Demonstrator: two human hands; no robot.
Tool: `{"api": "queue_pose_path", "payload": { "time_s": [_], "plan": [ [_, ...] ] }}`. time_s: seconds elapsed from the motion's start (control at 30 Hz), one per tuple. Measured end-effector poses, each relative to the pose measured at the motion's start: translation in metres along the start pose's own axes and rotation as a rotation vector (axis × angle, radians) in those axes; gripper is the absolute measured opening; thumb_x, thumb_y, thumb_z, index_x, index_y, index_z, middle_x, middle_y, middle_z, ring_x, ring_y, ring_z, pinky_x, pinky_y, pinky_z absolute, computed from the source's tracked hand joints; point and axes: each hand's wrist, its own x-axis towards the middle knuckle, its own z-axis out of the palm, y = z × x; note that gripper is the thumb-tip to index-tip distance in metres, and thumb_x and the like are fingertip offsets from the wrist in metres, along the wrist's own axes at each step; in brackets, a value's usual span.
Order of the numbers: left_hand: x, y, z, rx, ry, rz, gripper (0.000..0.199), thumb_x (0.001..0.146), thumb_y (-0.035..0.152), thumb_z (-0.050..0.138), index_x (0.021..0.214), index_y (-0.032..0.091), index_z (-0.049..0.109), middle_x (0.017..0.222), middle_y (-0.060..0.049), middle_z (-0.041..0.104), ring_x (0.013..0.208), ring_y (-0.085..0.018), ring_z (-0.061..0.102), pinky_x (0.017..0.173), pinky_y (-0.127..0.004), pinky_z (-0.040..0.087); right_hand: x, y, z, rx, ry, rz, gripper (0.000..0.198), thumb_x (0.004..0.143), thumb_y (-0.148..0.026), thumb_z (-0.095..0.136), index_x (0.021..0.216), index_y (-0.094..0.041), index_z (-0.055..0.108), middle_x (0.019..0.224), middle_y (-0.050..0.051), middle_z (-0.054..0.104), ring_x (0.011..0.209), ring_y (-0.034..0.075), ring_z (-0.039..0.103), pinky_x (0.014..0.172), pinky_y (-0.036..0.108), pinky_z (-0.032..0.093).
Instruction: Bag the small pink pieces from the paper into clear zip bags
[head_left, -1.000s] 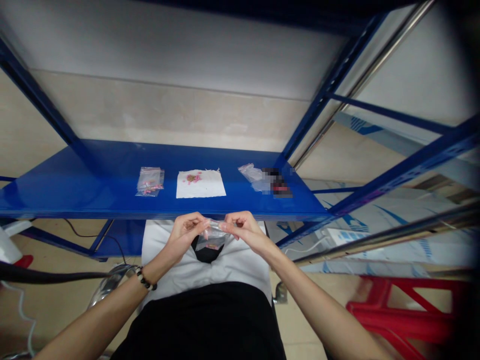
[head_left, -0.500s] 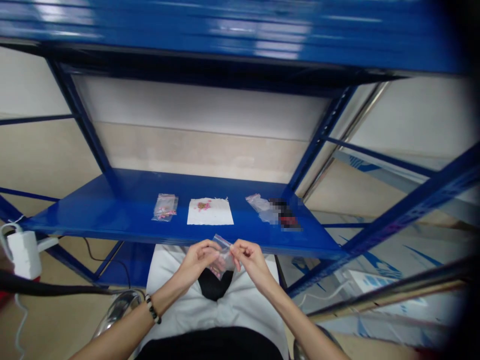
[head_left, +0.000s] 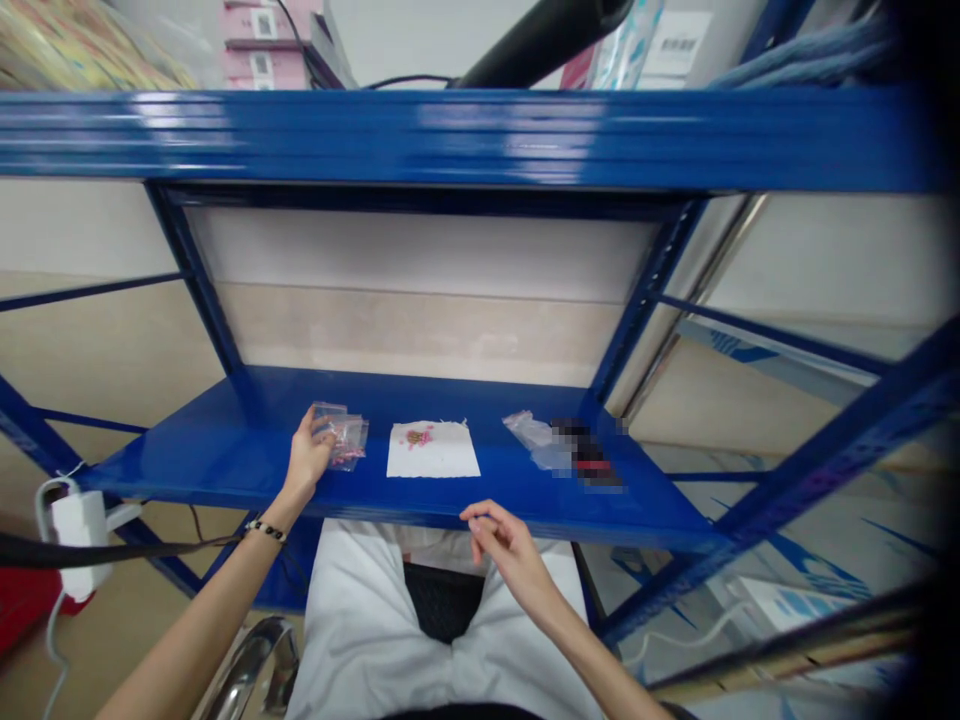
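On the left of the blue shelf board, my left hand (head_left: pixel 310 452) grips a small clear zip bag at the pile of zip bags (head_left: pixel 349 442) holding small pink pieces. Its fingertips overlap the bags, so the exact edge it pinches is partly hidden. My right hand (head_left: pixel 506 545) hovers by the board's front edge, fingers loosely bent and apart, with nothing in them. Between the two hands and farther back lies a white paper sheet (head_left: pixel 433 458) with a little heap of pink and brownish pieces (head_left: pixel 417 436) on it.
Clear plastic bags (head_left: pixel 534 438) lie on the right of the blue board (head_left: pixel 277 400), beside a pixelated dark and red item (head_left: pixel 589 455). A blue upper shelf beam (head_left: pixel 480 138) crosses overhead. A white power strip (head_left: pixel 81 540) hangs at the left post.
My left hand has carried the zip bag from above my lap to the pile on the left. My right hand has let go of it and stays near the front edge. The view has tilted up.
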Motion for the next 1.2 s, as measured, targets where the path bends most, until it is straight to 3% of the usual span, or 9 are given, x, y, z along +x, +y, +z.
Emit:
{"api": "queue_pose_path", "payload": {
  "time_s": [0.17, 0.33, 0.4, 0.5, 0.6, 0.77, 0.9, 1.03, 1.2],
  "plan": [
    [0.012, -0.027, -0.004, 0.310, -0.161, 0.083, 0.095, 0.073, 0.006, 0.056, 0.153, 0.007, 0.005, 0.148, -0.023, 0.039, 0.133, -0.030, 0.044, 0.107, -0.044, 0.041, -0.001, -0.001, 0.002, -0.015, 0.012, -0.016, 0.031, 0.094, -0.043, 0.051, 0.103, -0.015, 0.059, 0.056, -0.002, 0.058, 0.054, 0.013, 0.047, 0.060, 0.025, 0.032],
    [0.002, 0.001, -0.005, 0.629, -0.100, 0.301, 0.085, 0.073, 0.015, 0.062, 0.149, 0.006, 0.023, 0.154, -0.023, 0.026, 0.146, -0.037, 0.013, 0.116, -0.054, 0.020, 0.000, -0.002, 0.007, -0.015, 0.019, -0.047, 0.031, 0.094, -0.043, 0.052, 0.108, -0.015, 0.055, 0.058, -0.002, 0.056, 0.056, 0.013, 0.049, 0.061, 0.026, 0.036],
    [-0.014, 0.022, -0.002, 0.643, -0.017, 0.413, 0.071, 0.077, 0.017, 0.059, 0.142, 0.011, 0.032, 0.152, -0.021, 0.031, 0.146, -0.036, 0.016, 0.116, -0.055, 0.020, 0.002, -0.001, 0.009, 0.005, 0.020, -0.060, 0.033, 0.094, -0.043, 0.052, 0.113, -0.016, 0.052, 0.061, -0.002, 0.057, 0.058, 0.013, 0.050, 0.062, 0.026, 0.038],
    [-0.050, 0.054, 0.007, 0.471, 0.052, 0.535, 0.035, 0.085, 0.019, 0.052, 0.119, 0.017, 0.045, 0.130, -0.016, 0.052, 0.131, -0.029, 0.044, 0.108, -0.047, 0.034, 0.006, 0.000, 0.016, 0.038, 0.020, -0.087, 0.035, 0.093, -0.043, 0.053, 0.117, -0.017, 0.048, 0.065, -0.002, 0.056, 0.059, 0.013, 0.052, 0.061, 0.025, 0.041],
    [-0.092, 0.077, 0.014, 0.307, 0.075, 0.558, 0.010, 0.088, 0.022, 0.051, 0.091, 0.021, 0.041, 0.106, -0.008, 0.059, 0.101, -0.021, 0.059, 0.089, -0.035, 0.045, 0.006, -0.002, 0.024, 0.060, 0.018, -0.076, 0.036, 0.092, -0.044, 0.056, 0.115, -0.018, 0.047, 0.065, -0.004, 0.055, 0.055, 0.010, 0.050, 0.054, 0.022, 0.039],
    [-0.136, 0.094, 0.011, 0.216, 0.071, 0.507, 0.035, 0.088, 0.022, 0.056, 0.068, 0.022, 0.028, 0.065, 0.005, 0.036, 0.058, -0.011, 0.038, 0.058, -0.023, 0.035, -0.006, -0.035, 0.034, 0.360, 0.055, 0.135, 0.034, 0.088, -0.053, 0.058, 0.086, -0.021, 0.045, 0.042, -0.012, 0.036, 0.029, 0.004, 0.019, 0.032, 0.018, 0.012],
    [-0.157, 0.111, 0.004, 0.228, 0.095, 0.547, 0.049, 0.086, 0.018, 0.060, 0.060, 0.020, 0.018, 0.056, 0.007, 0.018, 0.049, -0.008, 0.021, 0.050, -0.024, 0.025, -0.032, -0.077, 0.044, 0.713, -0.041, 0.323, 0.056, 0.090, -0.055, 0.054, 0.056, -0.021, 0.024, 0.034, -0.012, 0.017, 0.027, 0.003, 0.010, 0.032, 0.019, 0.008],
    [-0.180, 0.121, 0.005, 0.318, -0.053, 0.856, 0.051, 0.082, 0.005, 0.060, 0.054, 0.017, 0.019, 0.050, 0.007, 0.020, 0.044, -0.007, 0.019, 0.047, -0.027, 0.019, -0.063, -0.090, 0.057, 0.651, -0.200, 0.363, 0.065, 0.080, -0.060, 0.066, 0.051, -0.018, 0.024, 0.038, -0.011, 0.021, 0.031, 0.001, 0.014, 0.037, 0.019, 0.009],
    [-0.208, 0.106, 0.012, 0.380, -0.253, 0.886, 0.044, 0.087, 0.004, 0.050, 0.052, 0.018, 0.027, 0.046, 0.005, 0.030, 0.042, -0.008, 0.027, 0.048, -0.029, 0.020, -0.075, -0.063, 0.055, 0.567, -0.195, 0.394, 0.073, 0.070, -0.073, 0.066, 0.052, -0.019, 0.021, 0.036, -0.011, 0.017, 0.033, 0.001, 0.011, 0.040, 0.021, 0.007]
  ]
}}
